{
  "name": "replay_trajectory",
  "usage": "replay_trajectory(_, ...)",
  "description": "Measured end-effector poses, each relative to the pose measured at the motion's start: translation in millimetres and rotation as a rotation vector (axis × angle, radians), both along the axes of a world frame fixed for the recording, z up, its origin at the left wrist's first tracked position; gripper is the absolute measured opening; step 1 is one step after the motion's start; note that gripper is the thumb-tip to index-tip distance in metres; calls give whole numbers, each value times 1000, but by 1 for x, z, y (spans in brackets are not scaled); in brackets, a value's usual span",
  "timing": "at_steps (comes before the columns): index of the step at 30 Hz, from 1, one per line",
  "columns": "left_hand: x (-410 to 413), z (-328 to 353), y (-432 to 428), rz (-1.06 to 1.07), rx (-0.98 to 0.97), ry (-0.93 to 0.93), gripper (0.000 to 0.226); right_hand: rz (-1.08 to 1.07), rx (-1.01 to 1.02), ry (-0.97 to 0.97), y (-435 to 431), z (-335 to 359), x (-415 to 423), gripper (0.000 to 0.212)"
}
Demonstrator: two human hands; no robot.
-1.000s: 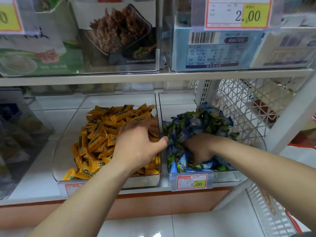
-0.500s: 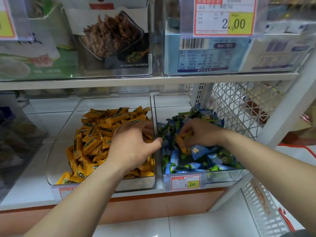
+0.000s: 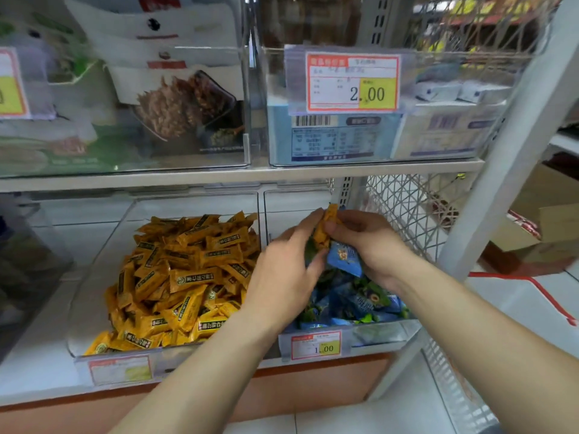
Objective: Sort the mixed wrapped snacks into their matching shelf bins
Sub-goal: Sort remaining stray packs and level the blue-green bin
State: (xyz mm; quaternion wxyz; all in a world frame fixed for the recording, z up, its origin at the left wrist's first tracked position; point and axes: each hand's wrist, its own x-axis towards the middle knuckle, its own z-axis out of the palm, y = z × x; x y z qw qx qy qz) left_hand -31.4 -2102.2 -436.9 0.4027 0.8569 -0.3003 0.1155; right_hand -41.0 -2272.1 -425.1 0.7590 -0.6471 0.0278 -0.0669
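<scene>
Two clear bins sit side by side on the lower shelf: the orange bin (image 3: 94, 308), heaped with orange wrapped snacks (image 3: 188, 277), lies to the left of both hands, and the blue bin (image 3: 382, 335), holding blue and green packets (image 3: 360, 300), lies directly beneath them. The step in hand looks like pulling a stray out of the wrong bin. Above the blue pile, the right hand (image 3: 366, 242) pinches an orange packet (image 3: 326, 228) between thumb and fingers, with a blue packet (image 3: 343, 256) tucked under its palm. The left hand (image 3: 285, 277) meets it with fingers half curled on the same orange packet; whether it has truly taken hold is blurred. Next, I judge, the orange packet must pass leftward and drop onto the orange heap, while the blue one falls back below.
</scene>
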Motion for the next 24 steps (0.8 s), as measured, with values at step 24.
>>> replay_trajectory(24, 23, -1, 2, 146, 92, -90, 48, -101, -479, 43, -19, -15, 9, 20)
